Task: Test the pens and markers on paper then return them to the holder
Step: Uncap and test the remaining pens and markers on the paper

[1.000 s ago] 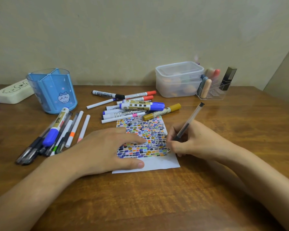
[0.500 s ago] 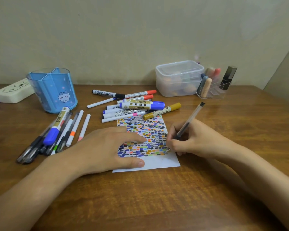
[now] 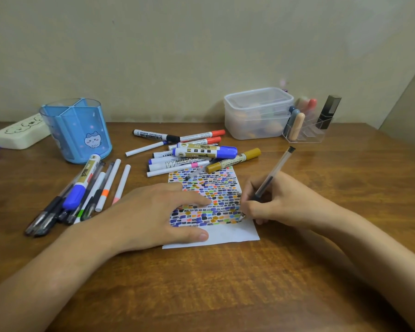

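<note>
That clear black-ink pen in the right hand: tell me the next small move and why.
Probably finish the short stroke, then lift the clear black-ink pen off the paper. The right hand pinches it with the tip at the right edge of the bottom row of colour patches on the white paper sheet, which the left hand presses flat. The blue plastic holder appears empty.

Near edge of table (image 3: 225, 291): bare wood, open passage. Left: row of pens (image 3: 82, 192) lies between paper (image 3: 228, 233) and blue holder (image 3: 78, 130). Behind paper: heap of markers (image 3: 192, 154) blocks the straight way back. Far right: lidded box (image 3: 259, 111), clear rack (image 3: 307, 130) against wall.
</note>
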Tool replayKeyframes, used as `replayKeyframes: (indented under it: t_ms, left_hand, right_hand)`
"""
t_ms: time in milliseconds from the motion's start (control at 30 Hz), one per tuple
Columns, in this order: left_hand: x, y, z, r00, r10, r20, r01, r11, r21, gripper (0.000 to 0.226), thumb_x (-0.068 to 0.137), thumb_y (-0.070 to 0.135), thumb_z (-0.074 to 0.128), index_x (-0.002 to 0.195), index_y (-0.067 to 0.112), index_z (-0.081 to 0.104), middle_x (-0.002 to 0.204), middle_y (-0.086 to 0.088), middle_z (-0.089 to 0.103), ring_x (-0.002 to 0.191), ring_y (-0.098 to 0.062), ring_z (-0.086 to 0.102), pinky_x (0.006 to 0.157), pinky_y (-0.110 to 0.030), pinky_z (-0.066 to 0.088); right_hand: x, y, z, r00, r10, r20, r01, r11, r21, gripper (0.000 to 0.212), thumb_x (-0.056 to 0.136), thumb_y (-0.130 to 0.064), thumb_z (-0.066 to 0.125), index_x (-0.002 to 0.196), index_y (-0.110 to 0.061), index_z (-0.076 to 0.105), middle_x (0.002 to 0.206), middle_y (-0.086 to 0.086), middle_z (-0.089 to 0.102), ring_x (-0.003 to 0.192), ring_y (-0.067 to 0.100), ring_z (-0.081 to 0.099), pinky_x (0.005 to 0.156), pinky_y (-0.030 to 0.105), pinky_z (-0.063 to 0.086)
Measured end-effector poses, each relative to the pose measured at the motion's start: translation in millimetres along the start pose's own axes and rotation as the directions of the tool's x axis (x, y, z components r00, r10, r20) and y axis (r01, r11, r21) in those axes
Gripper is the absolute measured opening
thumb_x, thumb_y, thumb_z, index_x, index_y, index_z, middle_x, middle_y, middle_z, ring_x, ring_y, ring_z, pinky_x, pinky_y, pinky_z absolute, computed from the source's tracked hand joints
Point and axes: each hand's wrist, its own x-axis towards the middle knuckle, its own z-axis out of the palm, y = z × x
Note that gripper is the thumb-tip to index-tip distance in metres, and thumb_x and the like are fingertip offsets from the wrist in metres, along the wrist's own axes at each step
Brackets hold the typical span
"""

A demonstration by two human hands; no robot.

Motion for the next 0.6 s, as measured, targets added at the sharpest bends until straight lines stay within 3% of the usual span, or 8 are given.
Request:
replayKeyframes:
  t_ms: [267,433,600]
  left_hand:
    - [-0.3,0.8,-0.8,1.0,-0.006,0.018,0.006,1.0,-0.01,0.073,0.067,0.09,0.037,0.136,0.066,0.03,0.101,0.031,0.042,0.101,0.005,0.045,0.084,-0.023,0.043]
    - [-0.7,1.5,-0.9,1.0,-0.006,0.015,0.006,1.0,-0.013,0.072,0.068,0.09,0.036,0.136,0.067,0.03,0.105,0.03,0.044,0.101,0.004,0.045,0.084,-0.022,0.043]
    - [-0.7,0.9,-0.7,1.0,-0.002,0.011,0.002,1.0,-0.005,0.073,0.066,0.092,0.035,0.135,0.069,0.029,0.097,0.035,0.04,0.096,0.006,0.044,0.08,-0.022,0.039]
  right_hand:
    - [-0.1,-0.4,0.4,1.0,-0.008,-0.002,0.008,1.0,-0.006,0.007,0.085,-0.011,0.074,0.079,-0.015,0.072,0.073,0.012,0.073,0.063,0.015,0.065,0.069,0.033,0.058]
    - [0.3,0.2,-0.1,1.0,0.012,-0.017,-0.013,0.999,-0.033,0.004,0.082,-0.01,0.073,0.079,-0.013,0.072,0.068,0.01,0.072,0.061,0.014,0.065,0.069,0.036,0.058]
    - [-0.5,-1.3,1.4,1.0,-0.007,-0.007,0.007,1.0,-0.006,0.008,0.084,-0.01,0.072,0.078,-0.015,0.072,0.073,0.008,0.073,0.061,0.012,0.065,0.068,0.03,0.057]
